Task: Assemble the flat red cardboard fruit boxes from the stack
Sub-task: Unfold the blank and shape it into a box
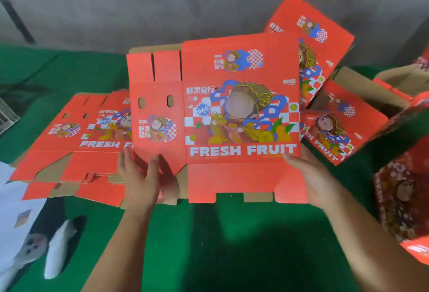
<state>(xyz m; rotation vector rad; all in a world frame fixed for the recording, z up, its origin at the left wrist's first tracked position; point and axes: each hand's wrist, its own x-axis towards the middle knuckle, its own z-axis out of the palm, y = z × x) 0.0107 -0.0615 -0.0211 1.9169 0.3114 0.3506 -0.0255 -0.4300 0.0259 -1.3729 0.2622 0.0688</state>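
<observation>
I hold one flat red fruit box [241, 110] upright in front of me, its printed "FRESH FRUIT" face toward the camera. My left hand [139, 175] grips its lower left flap, thumb on the front. My right hand [311, 175] grips the lower right corner from behind and below. The stack of flat red boxes [76, 152] lies on the green surface to the left, partly hidden behind the held box.
Assembled red boxes [336, 129] are piled at the right against a grey wall; one [404, 199] stands close by my right arm. A green mat [209, 245] covers the floor. White cloth and a foot in a white sock [58, 250] lie at the lower left.
</observation>
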